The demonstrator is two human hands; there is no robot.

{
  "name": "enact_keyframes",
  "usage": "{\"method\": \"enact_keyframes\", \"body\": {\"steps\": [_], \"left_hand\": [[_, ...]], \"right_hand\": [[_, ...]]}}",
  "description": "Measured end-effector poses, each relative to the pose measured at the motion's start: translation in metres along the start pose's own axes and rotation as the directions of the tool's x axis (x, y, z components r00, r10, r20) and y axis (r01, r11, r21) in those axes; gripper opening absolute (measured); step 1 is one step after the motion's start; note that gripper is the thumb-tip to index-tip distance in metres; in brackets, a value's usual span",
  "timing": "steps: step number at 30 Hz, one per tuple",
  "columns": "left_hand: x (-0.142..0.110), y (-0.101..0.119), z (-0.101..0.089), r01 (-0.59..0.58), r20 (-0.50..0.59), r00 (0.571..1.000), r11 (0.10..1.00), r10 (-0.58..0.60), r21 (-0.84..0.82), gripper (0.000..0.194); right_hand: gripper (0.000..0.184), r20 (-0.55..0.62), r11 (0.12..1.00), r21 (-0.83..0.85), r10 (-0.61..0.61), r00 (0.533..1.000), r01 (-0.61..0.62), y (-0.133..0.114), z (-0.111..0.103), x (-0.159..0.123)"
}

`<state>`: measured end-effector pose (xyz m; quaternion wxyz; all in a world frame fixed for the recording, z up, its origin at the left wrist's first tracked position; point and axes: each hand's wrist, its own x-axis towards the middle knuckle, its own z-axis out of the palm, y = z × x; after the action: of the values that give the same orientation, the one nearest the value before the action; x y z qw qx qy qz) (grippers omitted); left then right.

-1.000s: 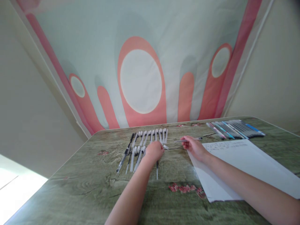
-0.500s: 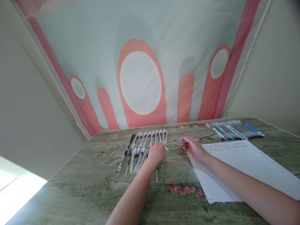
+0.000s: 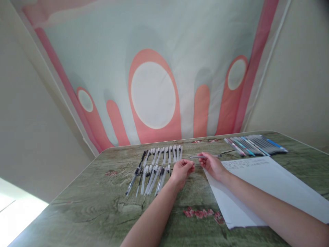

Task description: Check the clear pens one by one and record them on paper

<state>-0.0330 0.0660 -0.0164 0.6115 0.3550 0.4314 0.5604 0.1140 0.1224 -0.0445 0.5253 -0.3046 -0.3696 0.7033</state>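
My right hand (image 3: 212, 167) is closed around a slim clear-barrelled pen (image 3: 216, 156), which lies almost level with its dark end to the right. Close by on its left, my left hand (image 3: 182, 172) is pinched shut, thumb against fingers; whatever it may hold is too small to make out. Left of that hand lie two rows of clear pen parts: a back row of white-and-black tipped barrels (image 3: 164, 155) and a front row of similar barrels and caps (image 3: 151, 180). Dark pens (image 3: 138, 169) lie along the rows' left end.
A white sheet of paper (image 3: 254, 192) with handwriting near its top lies under my right forearm. At the back right, several pens (image 3: 253, 145) in grey, blue, teal and pink lie side by side. The wood-patterned table (image 3: 97, 202) meets a patterned pink-and-grey wall hanging (image 3: 154, 133).
My left hand has moved right, away from the front row of pen parts and towards my right hand. More of that row shows now. My right hand still holds the pen in nearly the same place.
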Motion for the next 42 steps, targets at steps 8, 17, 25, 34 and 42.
{"method": "enact_keyframes", "body": {"steps": [8, 17, 25, 34, 42], "left_hand": [[0.005, 0.007, -0.010, 0.059, -0.038, 0.997, 0.959, -0.073, -0.279, 0.021], [0.006, 0.010, -0.010, 0.091, -0.038, 0.992, 0.898, -0.119, -0.431, 0.021], [0.004, 0.012, -0.004, -0.007, -0.116, 0.991, 0.863, -0.060, -0.505, 0.011], [0.007, 0.012, -0.006, -0.029, -0.180, 0.980, 0.847, -0.079, -0.531, 0.013], [0.008, 0.012, -0.007, -0.018, -0.195, 0.975, 0.830, -0.110, -0.558, 0.013]], "right_hand": [[0.015, 0.006, 0.999, 0.052, 0.006, 1.000, -0.006, -0.002, 0.000, -0.001], [0.019, 0.063, 0.996, -0.046, -0.071, 0.996, 0.074, -0.007, 0.005, -0.006], [0.015, 0.061, 0.998, 0.019, -0.058, 0.996, 0.057, -0.006, 0.002, -0.004], [0.014, 0.057, 0.996, 0.080, -0.035, 0.998, 0.031, -0.006, 0.000, -0.002], [0.012, 0.066, 0.988, 0.157, -0.010, 0.998, 0.000, -0.006, 0.000, -0.002]]}}
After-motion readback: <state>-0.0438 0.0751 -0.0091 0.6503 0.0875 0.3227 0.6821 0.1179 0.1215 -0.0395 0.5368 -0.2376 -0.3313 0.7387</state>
